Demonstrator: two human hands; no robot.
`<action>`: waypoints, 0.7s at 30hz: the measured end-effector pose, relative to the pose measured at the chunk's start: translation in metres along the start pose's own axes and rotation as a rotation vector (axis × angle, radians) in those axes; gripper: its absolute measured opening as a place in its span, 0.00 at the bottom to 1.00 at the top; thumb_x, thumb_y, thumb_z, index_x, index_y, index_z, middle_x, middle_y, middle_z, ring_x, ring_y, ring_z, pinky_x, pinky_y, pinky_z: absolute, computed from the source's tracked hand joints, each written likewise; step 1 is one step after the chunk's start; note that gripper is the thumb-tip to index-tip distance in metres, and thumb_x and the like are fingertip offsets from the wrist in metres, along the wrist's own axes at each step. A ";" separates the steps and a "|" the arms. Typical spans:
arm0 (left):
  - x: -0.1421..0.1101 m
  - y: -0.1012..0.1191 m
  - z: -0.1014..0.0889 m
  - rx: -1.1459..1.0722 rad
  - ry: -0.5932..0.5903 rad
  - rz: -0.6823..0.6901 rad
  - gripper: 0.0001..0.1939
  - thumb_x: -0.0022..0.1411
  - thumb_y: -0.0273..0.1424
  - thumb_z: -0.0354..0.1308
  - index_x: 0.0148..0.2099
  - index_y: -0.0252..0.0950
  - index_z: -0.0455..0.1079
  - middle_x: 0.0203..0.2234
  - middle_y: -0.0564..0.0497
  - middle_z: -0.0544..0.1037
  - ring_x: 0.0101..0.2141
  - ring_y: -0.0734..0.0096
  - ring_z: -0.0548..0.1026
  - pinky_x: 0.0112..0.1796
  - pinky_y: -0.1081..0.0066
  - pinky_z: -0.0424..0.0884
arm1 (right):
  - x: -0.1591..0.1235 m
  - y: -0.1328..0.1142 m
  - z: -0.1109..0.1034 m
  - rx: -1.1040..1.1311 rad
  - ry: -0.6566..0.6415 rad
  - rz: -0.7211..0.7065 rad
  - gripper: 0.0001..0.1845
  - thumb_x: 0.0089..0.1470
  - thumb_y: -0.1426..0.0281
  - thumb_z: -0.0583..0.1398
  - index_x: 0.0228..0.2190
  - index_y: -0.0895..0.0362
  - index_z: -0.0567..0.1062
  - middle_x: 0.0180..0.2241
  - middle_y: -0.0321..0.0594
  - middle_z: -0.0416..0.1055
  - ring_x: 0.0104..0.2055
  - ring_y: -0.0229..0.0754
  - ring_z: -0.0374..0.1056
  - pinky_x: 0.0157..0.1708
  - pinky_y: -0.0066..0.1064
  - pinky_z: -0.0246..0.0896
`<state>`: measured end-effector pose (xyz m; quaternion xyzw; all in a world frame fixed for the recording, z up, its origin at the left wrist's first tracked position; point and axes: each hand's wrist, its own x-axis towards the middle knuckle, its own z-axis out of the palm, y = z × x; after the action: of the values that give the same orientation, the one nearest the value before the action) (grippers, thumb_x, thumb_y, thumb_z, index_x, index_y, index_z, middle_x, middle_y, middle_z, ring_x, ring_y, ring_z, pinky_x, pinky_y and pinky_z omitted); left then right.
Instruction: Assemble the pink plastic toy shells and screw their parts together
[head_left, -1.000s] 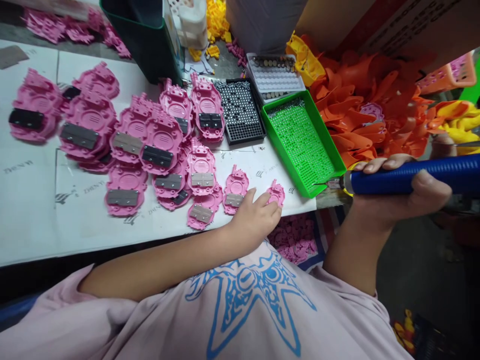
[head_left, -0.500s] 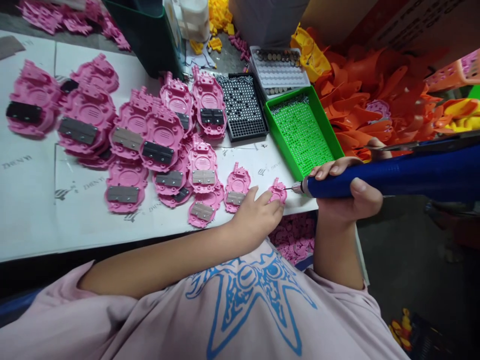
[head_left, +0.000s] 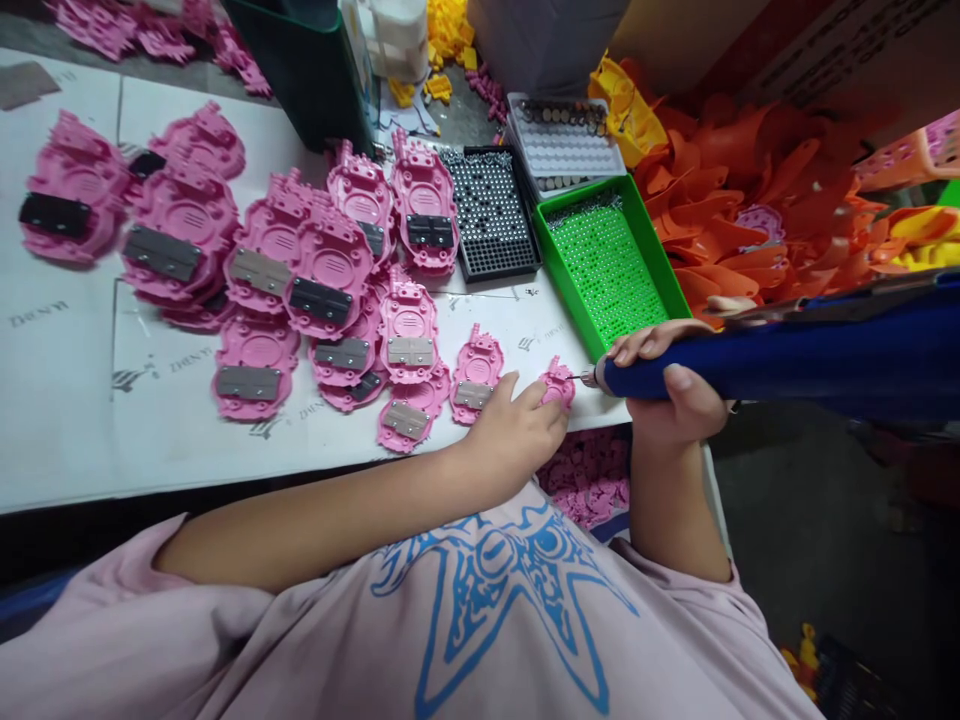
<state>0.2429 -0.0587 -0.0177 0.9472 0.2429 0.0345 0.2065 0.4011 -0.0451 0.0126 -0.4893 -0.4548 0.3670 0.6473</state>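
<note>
My left hand (head_left: 517,430) rests at the table's front edge, its fingers pressed on a small pink plastic casing (head_left: 557,380) and hiding part of it. In my right hand (head_left: 675,395) is a blue electric screwdriver (head_left: 795,355), held nearly level with fingers and thumb wrapped round its body. The thin bit points left and meets the casing near its upper right side; the exact contact is too small to make out. Just left of my left hand lies another pink casing (head_left: 477,365) with a grey cover screwed on.
Many pink casings with black or grey covers (head_left: 320,303) lie in overlapping piles on the left. Behind my right hand stand a green tray (head_left: 660,265) of screws and a black perforated tray (head_left: 484,270). Orange plastic parts (head_left: 705,200) heap up at right, beside a dark green bin (head_left: 315,80) further left.
My right hand and the screwdriver have shifted slightly left, the thumb now further forward along the body. The bit stays at the casing, and my left hand keeps its place. The view has shifted a little.
</note>
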 end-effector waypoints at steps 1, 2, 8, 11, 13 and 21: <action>0.001 0.000 -0.001 0.005 -0.006 0.002 0.15 0.66 0.24 0.47 0.51 0.33 0.69 0.46 0.43 0.76 0.47 0.54 0.68 0.47 0.50 0.58 | -0.001 0.001 0.000 -0.018 -0.037 -0.012 0.17 0.39 0.59 0.64 0.27 0.52 0.64 0.21 0.29 0.61 0.22 0.36 0.63 0.28 0.35 0.66; 0.001 0.000 -0.001 0.008 -0.015 0.002 0.14 0.66 0.24 0.47 0.51 0.33 0.69 0.46 0.43 0.76 0.47 0.54 0.68 0.46 0.51 0.59 | -0.002 0.003 0.000 -0.035 -0.079 -0.026 0.17 0.39 0.58 0.64 0.27 0.52 0.65 0.22 0.30 0.62 0.23 0.36 0.64 0.28 0.35 0.67; 0.002 -0.001 -0.003 -0.012 -0.010 -0.005 0.14 0.64 0.25 0.49 0.51 0.32 0.69 0.44 0.42 0.76 0.45 0.56 0.68 0.44 0.54 0.60 | -0.001 0.013 0.001 -0.039 -0.160 -0.177 0.17 0.43 0.62 0.64 0.36 0.47 0.66 0.23 0.28 0.66 0.22 0.36 0.66 0.25 0.33 0.67; 0.000 -0.002 -0.003 -0.012 -0.005 0.000 0.14 0.64 0.26 0.49 0.51 0.32 0.69 0.43 0.42 0.76 0.45 0.57 0.68 0.43 0.54 0.60 | -0.001 0.015 0.000 -0.004 -0.162 -0.185 0.19 0.42 0.64 0.66 0.37 0.47 0.66 0.23 0.27 0.67 0.21 0.36 0.66 0.26 0.33 0.67; 0.000 -0.002 -0.003 -0.002 -0.017 0.000 0.14 0.65 0.26 0.49 0.51 0.32 0.68 0.43 0.43 0.76 0.45 0.56 0.68 0.43 0.54 0.60 | -0.002 0.013 -0.001 0.004 -0.150 -0.117 0.17 0.41 0.63 0.66 0.34 0.49 0.68 0.23 0.29 0.68 0.23 0.36 0.67 0.28 0.33 0.68; 0.004 -0.001 -0.003 0.092 -0.052 0.058 0.14 0.67 0.27 0.46 0.51 0.31 0.67 0.41 0.41 0.76 0.44 0.58 0.71 0.41 0.58 0.64 | -0.013 -0.028 -0.006 0.146 0.046 -0.001 0.13 0.40 0.64 0.65 0.32 0.51 0.71 0.25 0.32 0.68 0.26 0.39 0.67 0.30 0.38 0.68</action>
<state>0.2460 -0.0554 -0.0158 0.9628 0.2113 0.0044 0.1681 0.4036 -0.0659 0.0359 -0.4487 -0.4120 0.3875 0.6919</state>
